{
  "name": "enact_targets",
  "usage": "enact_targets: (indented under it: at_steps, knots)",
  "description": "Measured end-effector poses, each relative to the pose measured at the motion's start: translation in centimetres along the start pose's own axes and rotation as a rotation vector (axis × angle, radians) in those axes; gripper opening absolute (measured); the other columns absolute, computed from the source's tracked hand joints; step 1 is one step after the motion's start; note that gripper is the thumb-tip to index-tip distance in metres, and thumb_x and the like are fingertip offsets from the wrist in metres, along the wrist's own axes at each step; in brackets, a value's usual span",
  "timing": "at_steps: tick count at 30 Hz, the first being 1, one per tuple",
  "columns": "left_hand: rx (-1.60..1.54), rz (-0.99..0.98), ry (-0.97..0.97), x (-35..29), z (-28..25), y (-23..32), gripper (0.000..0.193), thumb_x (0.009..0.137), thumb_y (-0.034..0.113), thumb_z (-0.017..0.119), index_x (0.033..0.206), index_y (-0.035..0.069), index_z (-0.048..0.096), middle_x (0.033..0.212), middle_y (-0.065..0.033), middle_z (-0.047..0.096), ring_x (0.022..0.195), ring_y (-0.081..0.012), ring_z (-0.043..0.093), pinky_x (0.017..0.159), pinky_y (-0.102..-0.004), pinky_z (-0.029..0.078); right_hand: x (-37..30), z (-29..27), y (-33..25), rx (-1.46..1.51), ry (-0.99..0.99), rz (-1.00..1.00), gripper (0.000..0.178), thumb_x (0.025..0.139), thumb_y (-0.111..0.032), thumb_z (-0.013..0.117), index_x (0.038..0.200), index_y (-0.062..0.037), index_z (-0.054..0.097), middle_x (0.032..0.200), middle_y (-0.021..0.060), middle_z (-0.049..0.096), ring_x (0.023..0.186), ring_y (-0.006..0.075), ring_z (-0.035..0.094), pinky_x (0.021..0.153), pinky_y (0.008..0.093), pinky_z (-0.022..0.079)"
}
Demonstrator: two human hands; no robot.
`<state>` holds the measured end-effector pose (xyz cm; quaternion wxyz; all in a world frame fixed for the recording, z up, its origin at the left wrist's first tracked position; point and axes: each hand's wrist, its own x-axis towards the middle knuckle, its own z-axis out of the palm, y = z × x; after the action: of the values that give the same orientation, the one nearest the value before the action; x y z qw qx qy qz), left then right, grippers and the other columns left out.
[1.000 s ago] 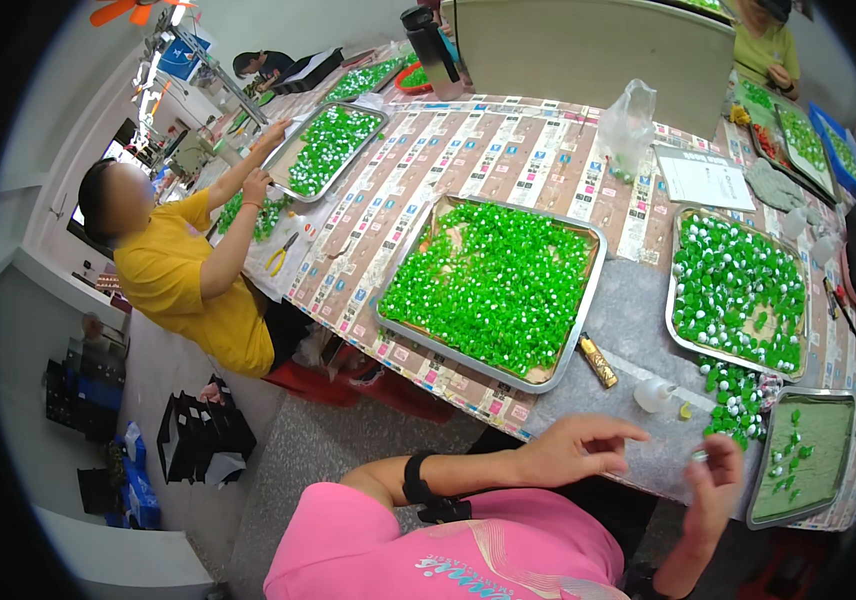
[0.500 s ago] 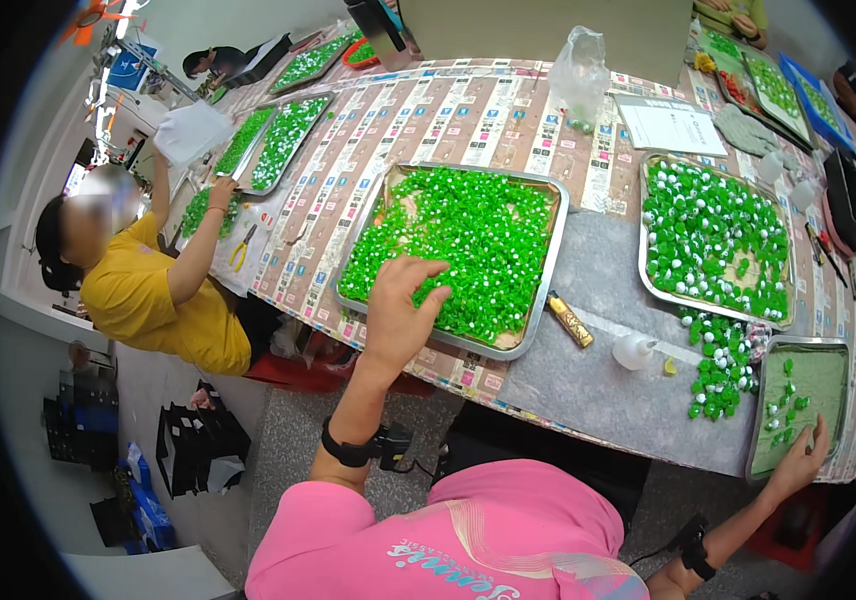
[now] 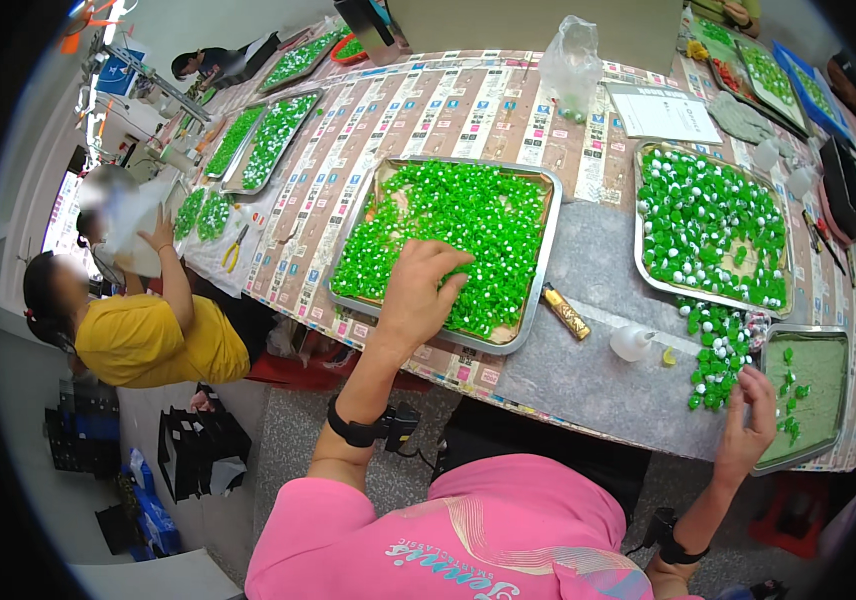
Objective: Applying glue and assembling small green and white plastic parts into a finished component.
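My left hand (image 3: 418,290) hovers over the near part of a metal tray (image 3: 556,215) full of small green pieces with white dots (image 3: 468,220). Its fingers are bent and the thumb stands a little apart, with nothing visible between the tips. At the right, my right hand (image 3: 748,425) has its fingertips by the edge of a loose pile of green-and-white pieces (image 3: 716,350). Fingers and thumb are apart there, and no held piece shows. Beside this hand lies a shallow tray with a greenish bottom (image 3: 823,385), holding several green pieces.
Another metal tray (image 3: 640,235) of larger green-and-white pieces stands behind the pile. A small white bottle (image 3: 632,343) and a gold-and-black lighter-like tube (image 3: 567,312) lie between the trays. A plastic bag (image 3: 570,70) and papers (image 3: 660,113) are farther back. A person in yellow (image 3: 158,335) works at the left.
My right hand has moved left from the greenish tray to the loose pile. My left hand has shifted slightly right and up over its tray. The person in yellow has raised a pale sheet.
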<state>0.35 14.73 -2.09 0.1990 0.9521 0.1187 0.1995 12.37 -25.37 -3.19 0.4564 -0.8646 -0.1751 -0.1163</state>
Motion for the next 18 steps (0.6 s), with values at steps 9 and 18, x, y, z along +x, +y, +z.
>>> enact_targets:
  at_steps: [9,18]
  knots:
    - [-0.048,0.016,0.025,0.1,1.4,0.2,0.011,0.072,0.007,0.069,0.082,0.006,0.064,0.084,-0.0083,0.061,0.083,-0.0278,0.054,0.076,-0.0367,0.042,-1.0,2.4,-2.8,0.077,-0.130,-0.041,0.013,0.079,0.004,0.061,0.091,0.0016,0.064,0.094,0.0119,0.064,0.088,0.0218,0.060,0.080,0.0302,0.046]
    - [-0.315,-0.070,0.169,0.0,1.6,0.3,0.007,0.078,0.001,0.064,0.085,0.001,0.063,0.088,-0.0079,0.065,0.085,-0.0181,0.060,0.078,-0.0300,0.046,-1.5,3.4,-3.5,0.129,-0.174,-0.063,0.014,0.078,0.005,0.062,0.091,0.0013,0.064,0.092,0.0117,0.065,0.082,0.0204,0.061,0.072,0.0284,0.047]
